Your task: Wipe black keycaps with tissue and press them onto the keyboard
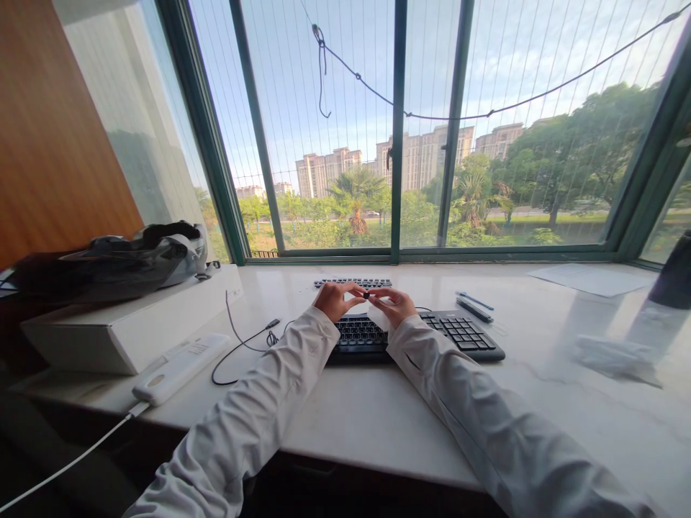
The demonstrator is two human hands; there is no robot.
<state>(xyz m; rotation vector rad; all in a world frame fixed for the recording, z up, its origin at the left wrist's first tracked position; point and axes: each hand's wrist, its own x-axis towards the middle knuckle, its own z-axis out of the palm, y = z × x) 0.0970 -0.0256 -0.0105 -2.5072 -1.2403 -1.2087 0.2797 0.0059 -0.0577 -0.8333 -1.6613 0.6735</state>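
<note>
- Pinching a small black piece like a keycap (366, 295), the left hand (333, 301) and the right hand (398, 308) meet above the far edge of a black full-size keyboard (361, 334); the fingers of both are narrow, with the piece between their tips.
- A soft white sheet like tissue (378, 317) hangs under the right hand, over the keyboard; how it is held cannot be told.
- Beyond the hands, rows of small black keycaps (353, 283) lie on the white marbled counter (345, 424).
- At the left, a white cardboard box (80, 331) looks closed, its contents hidden; a heap of black and translucent plastic (129, 252) rests on top, what it wraps unclear.
- To the near right of the box lies a white power strip (181, 367), with a white cable (75, 460) running off to the near left.
- A thin black cable with a plug (273, 324) curls between the strip and the keyboard.
- Just beyond the keyboard's right end are a blue pen (476, 300) and a dark slim stick (473, 309).
- At the right, a crumpled clear plastic bag (618, 357) lies flat, its contents too indistinct to tell.
- Farther right stands a dark cylindrical container (674, 277), its inside unseen; a white paper sheet (588, 279) lies far right.
</note>
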